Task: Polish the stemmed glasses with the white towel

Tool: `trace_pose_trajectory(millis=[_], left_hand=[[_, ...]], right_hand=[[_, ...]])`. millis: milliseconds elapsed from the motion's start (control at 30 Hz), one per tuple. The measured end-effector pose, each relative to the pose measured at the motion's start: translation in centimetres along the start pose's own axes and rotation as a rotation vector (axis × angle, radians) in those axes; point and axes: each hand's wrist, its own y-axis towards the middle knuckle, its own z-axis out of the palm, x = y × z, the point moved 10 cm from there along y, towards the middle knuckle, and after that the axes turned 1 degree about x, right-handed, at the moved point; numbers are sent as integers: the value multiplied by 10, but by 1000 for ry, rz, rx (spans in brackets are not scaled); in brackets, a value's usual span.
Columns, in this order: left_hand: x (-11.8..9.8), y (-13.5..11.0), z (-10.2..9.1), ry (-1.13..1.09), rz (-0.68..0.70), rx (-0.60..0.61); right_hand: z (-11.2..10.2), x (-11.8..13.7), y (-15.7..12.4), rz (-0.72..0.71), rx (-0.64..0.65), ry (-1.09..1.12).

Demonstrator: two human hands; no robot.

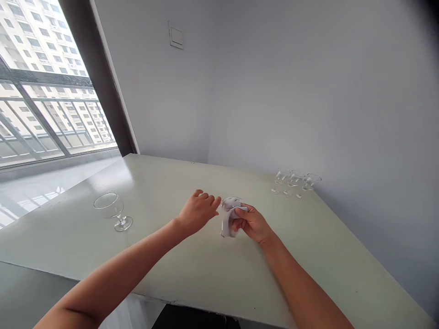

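The table carries everything. Near its left edge one glass stands alone. At the far right corner, by the wall, three small glasses stand close together. At the middle, the right hand is closed around a white cloth, which is bundled over something rounded that I cannot identify. The left hand, fingers curled, touches the bundle's top; whether it grips, I cannot tell. So it seems one piece is in work and four glasses stand aside.

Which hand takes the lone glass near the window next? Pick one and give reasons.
Left, probably. The left hand is nearer the lone glass, which stands on that side of the table, while the right hand is shut on the white cloth and would have to cross over.
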Motion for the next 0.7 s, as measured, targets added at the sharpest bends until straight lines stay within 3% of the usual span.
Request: trace_pose_trajectory(millis=[67,133,233,300,367,433,500,567,633,700], left_hand=[[-3,3,-8,8,53,-31],[6,6,-7,-109,27,22],[23,1,20,-529,-63,323],[15,-14,40,-840,-51,596],[7,-26,49,-934,-32,716],[13,-23,45,-730,-54,558],[14,-16,26,-396,-28,284],[5,-13,10,-165,39,104],[4,-12,7,-134,56,89],[14,-11,17,-303,-9,222]], right_hand=[[0,-2,1,-5,-1,80],[8,0,-3,-4,41,29],[30,10,-15,-25,156,-194],[42,13,-23,-28,233,-302],[43,9,-22,-2,241,-333],[33,1,-15,26,152,-291],[19,-8,-5,36,28,-156],[12,-14,0,35,-40,-3],[15,-13,-1,24,-28,46],[25,-4,-7,6,59,-54]])
